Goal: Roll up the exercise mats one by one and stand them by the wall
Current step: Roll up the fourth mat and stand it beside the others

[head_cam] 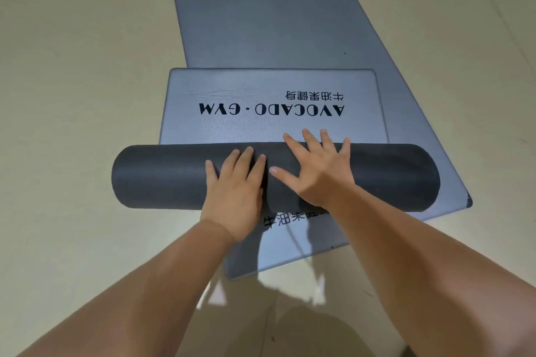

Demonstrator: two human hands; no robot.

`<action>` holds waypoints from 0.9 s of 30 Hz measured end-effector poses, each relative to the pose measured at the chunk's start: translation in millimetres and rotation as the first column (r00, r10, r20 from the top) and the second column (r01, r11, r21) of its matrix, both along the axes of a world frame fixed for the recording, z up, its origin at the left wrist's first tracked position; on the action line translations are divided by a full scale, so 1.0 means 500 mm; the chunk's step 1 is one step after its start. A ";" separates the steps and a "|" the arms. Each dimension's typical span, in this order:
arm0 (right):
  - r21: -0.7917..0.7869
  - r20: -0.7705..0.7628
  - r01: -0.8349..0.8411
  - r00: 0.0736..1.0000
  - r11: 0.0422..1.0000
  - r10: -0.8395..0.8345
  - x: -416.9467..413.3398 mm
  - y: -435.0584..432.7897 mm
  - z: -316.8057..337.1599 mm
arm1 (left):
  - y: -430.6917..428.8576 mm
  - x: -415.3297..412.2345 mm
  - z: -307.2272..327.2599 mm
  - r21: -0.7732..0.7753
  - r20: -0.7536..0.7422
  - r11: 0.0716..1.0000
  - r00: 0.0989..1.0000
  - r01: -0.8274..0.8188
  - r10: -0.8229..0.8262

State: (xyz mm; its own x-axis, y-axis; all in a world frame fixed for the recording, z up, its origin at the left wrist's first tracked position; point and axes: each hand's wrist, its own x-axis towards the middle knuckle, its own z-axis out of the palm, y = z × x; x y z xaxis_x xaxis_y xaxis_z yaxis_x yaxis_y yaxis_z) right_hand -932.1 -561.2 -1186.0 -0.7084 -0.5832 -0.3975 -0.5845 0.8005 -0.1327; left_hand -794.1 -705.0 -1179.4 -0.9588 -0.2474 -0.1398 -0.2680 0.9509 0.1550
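Note:
A dark grey roll of exercise mat (162, 180) lies crosswise on the floor. Its last flat stretch (232, 90), light grey with "AVOCADO · GYM" printed on it, extends away from me. Both palms press flat on top of the roll near its middle: my left hand (235, 191) with fingers together, my right hand (316, 165) with fingers spread, their tips reaching over the roll's far edge. A second grey mat (275, 9) lies unrolled beneath, angled, running from the near right corner (452, 194) far ahead.
Pale beige floor (72, 66) surrounds the mats on all sides. The lower mat's near edge (278, 261) with printed characters shows between my forearms. No wall is in view.

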 end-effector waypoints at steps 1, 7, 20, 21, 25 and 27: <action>-0.007 0.005 0.001 1.000 1.000 -0.001 -0.009 -0.003 0.000 | 0.009 0.012 -0.013 -0.023 0.063 0.999 0.998 0.025 -0.024; -0.115 -0.199 0.001 0.980 0.993 -0.024 0.042 0.021 -0.028 | 0.004 0.004 -0.039 -0.030 0.261 0.997 0.963 0.073 -0.063; 0.156 -0.137 -0.125 0.980 0.980 0.146 -0.031 -0.028 -0.037 | -0.119 -0.203 -0.027 0.040 0.322 0.994 0.940 0.106 -0.114; 0.152 -0.121 -0.120 0.983 0.981 0.139 -0.055 -0.040 -0.034 | -0.122 -0.213 -0.027 0.040 0.295 0.993 0.948 0.113 -0.120; 0.167 -0.056 -0.142 0.987 0.976 0.153 -0.143 -0.085 -0.017 | -0.106 -0.209 -0.040 -0.060 0.259 0.989 0.959 0.132 -0.112; 0.182 -0.027 -0.166 0.984 0.969 0.174 -0.168 -0.097 -0.012 | -0.103 -0.216 -0.046 -0.079 0.312 0.991 0.947 0.107 -0.078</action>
